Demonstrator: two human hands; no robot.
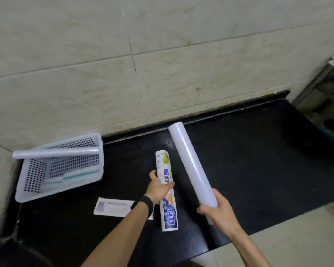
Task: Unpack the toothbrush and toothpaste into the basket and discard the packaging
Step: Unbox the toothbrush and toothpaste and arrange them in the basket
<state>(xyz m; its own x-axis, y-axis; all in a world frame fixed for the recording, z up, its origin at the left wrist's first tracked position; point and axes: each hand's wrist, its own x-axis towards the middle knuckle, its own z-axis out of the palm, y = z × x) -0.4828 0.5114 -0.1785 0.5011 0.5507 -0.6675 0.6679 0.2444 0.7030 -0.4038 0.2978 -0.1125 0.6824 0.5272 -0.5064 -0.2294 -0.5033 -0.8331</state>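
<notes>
My left hand (158, 187) grips a printed paper wrapper (167, 191), rolled into a tube with blue and orange print, held over the black counter. My right hand (217, 212) holds the lower end of a plain white roll (191, 162) that slants up and away to the left. The white perforated basket (33, 182) stands at the left by the wall. Another clear-wrapped roll (56, 152) lies across its rim, and flat white-and-teal boxes (73, 177) lie inside. No toothbrush or toothpaste is recognisable.
A white boxed item with a label (114, 207) lies flat on the black counter (249, 160) behind my left wrist. Tiled wall runs along the back. The counter ends at the right and front, above pale floor tiles (297, 237).
</notes>
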